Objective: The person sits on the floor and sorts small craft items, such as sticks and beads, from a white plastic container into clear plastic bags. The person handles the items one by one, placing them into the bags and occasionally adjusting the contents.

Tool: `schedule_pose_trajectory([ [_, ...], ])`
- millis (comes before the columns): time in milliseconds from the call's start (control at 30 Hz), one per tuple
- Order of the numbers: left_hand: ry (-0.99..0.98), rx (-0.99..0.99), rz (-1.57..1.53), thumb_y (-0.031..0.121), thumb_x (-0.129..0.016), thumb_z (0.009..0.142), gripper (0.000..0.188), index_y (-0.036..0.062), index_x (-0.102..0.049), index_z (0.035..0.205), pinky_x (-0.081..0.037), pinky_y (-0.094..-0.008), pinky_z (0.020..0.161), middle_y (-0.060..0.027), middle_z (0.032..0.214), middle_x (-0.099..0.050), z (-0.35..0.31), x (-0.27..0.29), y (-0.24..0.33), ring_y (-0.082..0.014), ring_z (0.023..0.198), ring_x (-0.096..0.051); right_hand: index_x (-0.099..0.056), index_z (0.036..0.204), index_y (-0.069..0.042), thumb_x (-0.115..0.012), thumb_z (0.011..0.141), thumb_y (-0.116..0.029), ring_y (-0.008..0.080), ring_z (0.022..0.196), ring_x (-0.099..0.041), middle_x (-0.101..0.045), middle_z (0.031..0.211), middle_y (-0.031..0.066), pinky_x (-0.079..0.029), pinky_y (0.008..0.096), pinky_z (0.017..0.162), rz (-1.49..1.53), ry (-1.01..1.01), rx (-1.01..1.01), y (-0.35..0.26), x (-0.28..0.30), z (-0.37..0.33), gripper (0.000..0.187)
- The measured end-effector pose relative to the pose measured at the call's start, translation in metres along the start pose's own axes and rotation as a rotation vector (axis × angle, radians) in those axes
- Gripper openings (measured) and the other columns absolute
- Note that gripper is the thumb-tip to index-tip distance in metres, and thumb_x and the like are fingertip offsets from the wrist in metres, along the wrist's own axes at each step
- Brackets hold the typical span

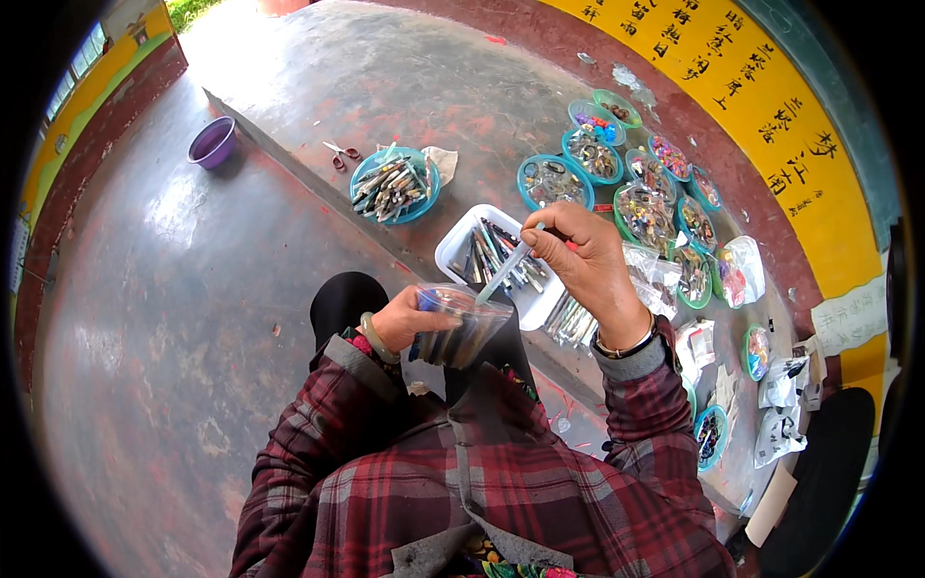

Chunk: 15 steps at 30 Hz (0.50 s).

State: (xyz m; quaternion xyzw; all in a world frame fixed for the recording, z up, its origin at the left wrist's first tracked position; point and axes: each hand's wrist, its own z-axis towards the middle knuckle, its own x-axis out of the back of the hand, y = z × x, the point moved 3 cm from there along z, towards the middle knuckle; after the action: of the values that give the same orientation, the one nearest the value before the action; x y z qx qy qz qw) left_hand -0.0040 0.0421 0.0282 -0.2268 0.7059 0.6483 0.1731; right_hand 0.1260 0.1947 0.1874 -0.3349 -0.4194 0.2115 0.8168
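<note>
L grip (397, 320) round clear bag (485, 326), R grip (586, 258) on pale pen (507, 271); blk handwritten chars (822, 144) on yellow wall (840, 252).

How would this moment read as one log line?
left hand: holds clear bag of pens; right hand: holds pale pen at bag's mouth; white tray: pens inside

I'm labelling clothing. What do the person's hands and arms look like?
The left hand, gloveless, has a pale wrist bangle; the right hand, also gloveless, a dark, gold-toned band. The plaid sleeves are dark red, black and grey with grey cuffs.
</note>
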Motion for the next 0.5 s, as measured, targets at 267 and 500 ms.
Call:
schedule_pose_trajectory([
  [267,-0.007,0.001,-0.011,0.003,-0.067,0.077,0.040,-0.0039,-0.056,0.114,-0.045,-0.0329,0.090,-0.0117,0.108,-0.064,-0.0006,0.0002,-0.0015,-0.0187,0.098,-0.060,-0.064,0.084,-0.003,-0.064,0.082,-0.019,0.0226,0.063,-0.056,-0.058,0.071,0.0101,-0.041,0.0324,0.057,-0.092,-0.136,-0.082,0.0050,0.0030,0.0073,0.016],
  [500,-0.016,0.009,0.014,0.003,-0.067,0.076,0.040,-0.0035,-0.056,0.114,-0.045,-0.0328,0.091,-0.0118,0.109,-0.063,0.0022,0.0017,-0.0036,-0.0185,0.098,-0.060,-0.065,0.084,-0.003,-0.063,0.081,-0.016,0.0224,0.063,-0.057,-0.059,0.072,0.0102,-0.042,0.0332,0.057,-0.060,-0.177,-0.102,0.0050,-0.0033,0.0071,0.014],
])
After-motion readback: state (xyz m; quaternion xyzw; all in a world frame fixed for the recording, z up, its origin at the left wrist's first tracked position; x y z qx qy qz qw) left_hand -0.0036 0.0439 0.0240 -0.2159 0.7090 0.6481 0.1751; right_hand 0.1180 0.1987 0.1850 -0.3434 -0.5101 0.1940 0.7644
